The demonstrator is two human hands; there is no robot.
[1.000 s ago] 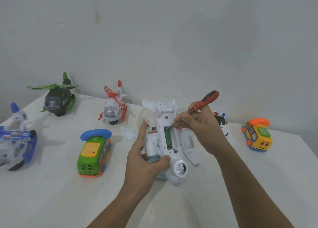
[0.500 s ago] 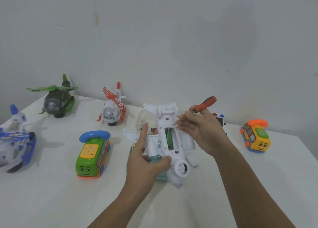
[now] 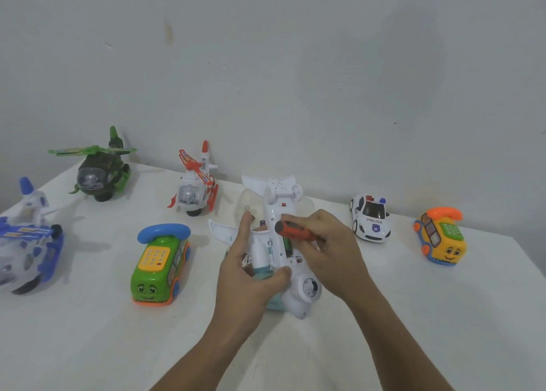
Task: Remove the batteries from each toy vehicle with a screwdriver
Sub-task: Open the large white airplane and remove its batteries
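A white toy airplane point(image 3: 276, 201) lies belly-up in the middle of the table, tail toward the wall. My left hand point(image 3: 248, 269) grips its fuselage near the nose, thumb across the body and forefinger stretched along the left wing. My right hand point(image 3: 331, 249) holds a red-and-black screwdriver point(image 3: 291, 231) over the open battery compartment, handle end pointing left. A sliver of green battery point(image 3: 288, 247) shows beneath the screwdriver. The screwdriver's tip is hidden by my fingers.
On the white table point(image 3: 88, 331) stand a green phone bus point(image 3: 161, 265), a blue-white helicopter point(image 3: 26, 243), a green helicopter point(image 3: 99, 172), a red-white helicopter point(image 3: 196, 185), a police car point(image 3: 370, 218) and a yellow phone car point(image 3: 441, 237). A wall runs behind.
My right hand has swung the screwdriver from pointing up and to the right to lying across the airplane, handle leftward, and has come down over the battery compartment. The police car is now uncovered.
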